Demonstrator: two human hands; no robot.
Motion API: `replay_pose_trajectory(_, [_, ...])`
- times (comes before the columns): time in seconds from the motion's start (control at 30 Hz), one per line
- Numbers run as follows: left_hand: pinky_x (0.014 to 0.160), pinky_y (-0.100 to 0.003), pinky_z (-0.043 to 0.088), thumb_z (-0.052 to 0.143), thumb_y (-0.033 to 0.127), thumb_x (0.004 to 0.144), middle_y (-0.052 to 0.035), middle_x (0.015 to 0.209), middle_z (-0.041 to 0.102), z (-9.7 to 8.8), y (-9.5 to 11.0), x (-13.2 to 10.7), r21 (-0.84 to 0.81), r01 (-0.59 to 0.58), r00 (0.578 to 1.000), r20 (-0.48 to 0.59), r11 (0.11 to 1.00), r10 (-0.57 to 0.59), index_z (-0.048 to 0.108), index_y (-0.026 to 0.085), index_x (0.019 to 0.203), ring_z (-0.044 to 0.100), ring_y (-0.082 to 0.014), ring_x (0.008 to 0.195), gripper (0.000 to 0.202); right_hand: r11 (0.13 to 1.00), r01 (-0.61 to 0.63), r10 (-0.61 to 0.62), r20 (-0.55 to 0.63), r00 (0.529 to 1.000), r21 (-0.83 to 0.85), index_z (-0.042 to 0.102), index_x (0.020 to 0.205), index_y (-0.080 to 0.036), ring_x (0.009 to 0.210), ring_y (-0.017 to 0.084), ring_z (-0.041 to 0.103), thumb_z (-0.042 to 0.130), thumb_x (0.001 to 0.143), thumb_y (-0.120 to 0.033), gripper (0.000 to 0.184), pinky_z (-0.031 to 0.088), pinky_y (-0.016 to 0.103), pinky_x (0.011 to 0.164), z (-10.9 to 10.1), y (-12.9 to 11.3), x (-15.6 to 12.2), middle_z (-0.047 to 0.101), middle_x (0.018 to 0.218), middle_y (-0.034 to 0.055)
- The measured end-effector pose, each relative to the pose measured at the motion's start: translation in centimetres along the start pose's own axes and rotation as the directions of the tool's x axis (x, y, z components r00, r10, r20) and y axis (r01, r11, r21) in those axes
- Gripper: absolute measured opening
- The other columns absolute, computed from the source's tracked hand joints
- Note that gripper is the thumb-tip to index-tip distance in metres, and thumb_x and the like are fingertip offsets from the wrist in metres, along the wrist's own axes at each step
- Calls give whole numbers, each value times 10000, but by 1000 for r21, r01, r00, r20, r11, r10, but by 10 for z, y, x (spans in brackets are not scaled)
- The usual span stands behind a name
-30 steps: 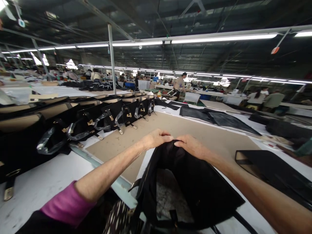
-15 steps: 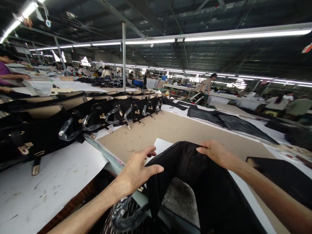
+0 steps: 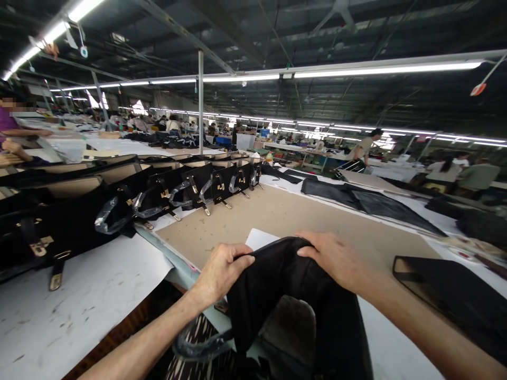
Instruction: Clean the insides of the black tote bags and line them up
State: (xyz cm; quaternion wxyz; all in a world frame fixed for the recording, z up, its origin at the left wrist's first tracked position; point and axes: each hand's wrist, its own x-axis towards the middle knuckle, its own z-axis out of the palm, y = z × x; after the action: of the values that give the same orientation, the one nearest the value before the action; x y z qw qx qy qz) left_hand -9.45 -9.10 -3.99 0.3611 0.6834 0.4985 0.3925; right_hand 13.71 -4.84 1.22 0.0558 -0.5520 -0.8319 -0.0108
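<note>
A black bag point(image 3: 301, 311) hangs open in front of me at the near edge of the table, its grey lining showing inside. My left hand point(image 3: 222, 270) is closed on the bag's left rim, fingers curled over the edge. My right hand point(image 3: 332, 258) rests on the bag's far rim with the fingers bent over it, gripping the edge. A plastic-wrapped handle point(image 3: 206, 345) dangles below the left hand. Under the bag lies a white sheet point(image 3: 259, 238) on a brown board point(image 3: 285, 216).
A row of black bags with gold buckles and wrapped handles point(image 3: 166, 192) lines the left side. Flat black panels point(image 3: 364, 200) lie further back, another black piece point(image 3: 455, 295) at the right. Other people work at distant tables, and a person's arm point(image 3: 16, 137) shows at far left.
My left hand has gone from spread open beside the bag to closed on its rim. My right hand has shifted a little to the left along the far edge.
</note>
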Motion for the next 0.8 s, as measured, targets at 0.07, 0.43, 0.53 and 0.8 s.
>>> replay_pose_trajectory(0.07, [544, -203, 370, 412, 354, 750, 2, 641, 602, 2, 1, -1, 9, -3, 1000, -10, 1000, 3, 645, 135, 776, 519, -132, 600, 321, 995, 104, -104, 11, 995, 12, 582, 887, -262, 806, 176, 554, 424, 817, -280, 174, 349, 254, 666, 2, -8, 11, 634, 844, -3])
replay_pose_trajectory(0.43, [517, -192, 314, 459, 399, 749, 13, 592, 535, -23, -10, -26, 357, 74, 996, -79, 931, -49, 581, 164, 669, 466, -111, 575, 277, 980, 158, -158, 5, 987, -121, 583, 737, -215, 680, 171, 542, 376, 853, -314, 257, 330, 252, 603, 15, -15, 32, 617, 691, 5])
replay_pose_trajectory(0.53, [463, -191, 271, 371, 385, 803, 29, 466, 447, -14, 4, -30, 417, 67, 997, -59, 906, -47, 506, 158, 580, 414, -88, 460, 346, 940, 278, -290, -38, 956, -200, 587, 768, -203, 737, 178, 553, 525, 773, -310, 123, 338, 256, 638, 2, -35, 21, 627, 788, 16])
replay_pose_trajectory(0.8, [511, -197, 370, 388, 387, 803, 1, 628, 613, 18, 53, -33, 461, -272, 962, 97, 844, 257, 603, 220, 730, 561, -132, 569, 282, 867, 475, -443, 203, 873, -150, 600, 668, -181, 709, 159, 555, 588, 718, -282, 114, 318, 213, 507, -27, -49, -16, 623, 694, 15])
